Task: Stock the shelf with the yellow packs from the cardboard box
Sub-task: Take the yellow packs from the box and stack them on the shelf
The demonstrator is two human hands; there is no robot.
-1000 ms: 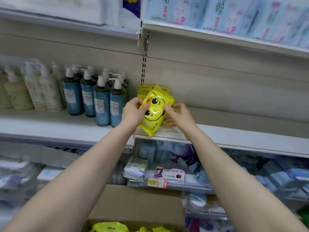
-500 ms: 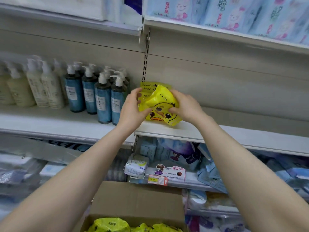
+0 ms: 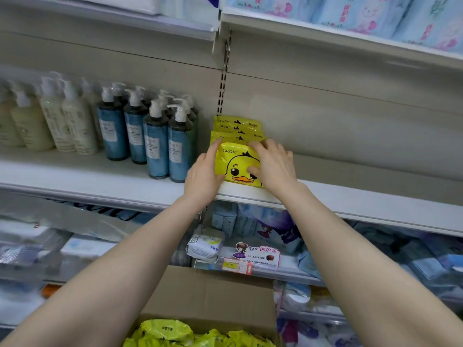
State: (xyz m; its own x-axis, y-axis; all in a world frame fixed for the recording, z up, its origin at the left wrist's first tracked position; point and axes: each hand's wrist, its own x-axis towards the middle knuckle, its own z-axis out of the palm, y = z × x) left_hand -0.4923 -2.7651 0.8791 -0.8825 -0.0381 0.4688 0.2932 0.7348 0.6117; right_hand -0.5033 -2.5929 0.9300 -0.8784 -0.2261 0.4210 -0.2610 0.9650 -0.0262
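A yellow pack (image 3: 236, 162) with a duck face stands upright on the white shelf (image 3: 350, 201), at the front of a row of several like yellow packs (image 3: 238, 126). My left hand (image 3: 204, 175) grips its left edge. My right hand (image 3: 274, 166) lies on its right side, fingers over the top and front. An open cardboard box (image 3: 210, 294) sits low in front of me, with more yellow packs (image 3: 162, 331) inside.
Blue pump bottles (image 3: 156, 144) stand just left of the row, pale ones (image 3: 62, 121) farther left. Blue and pink packets fill the shelf above (image 3: 363, 13). Wipes and packets crowd the lower shelf (image 3: 250, 256). To the right of the row the shelf is bare.
The pack was turned from tilted to upright and set down on the shelf at the front of the row. Both hands stayed on it.
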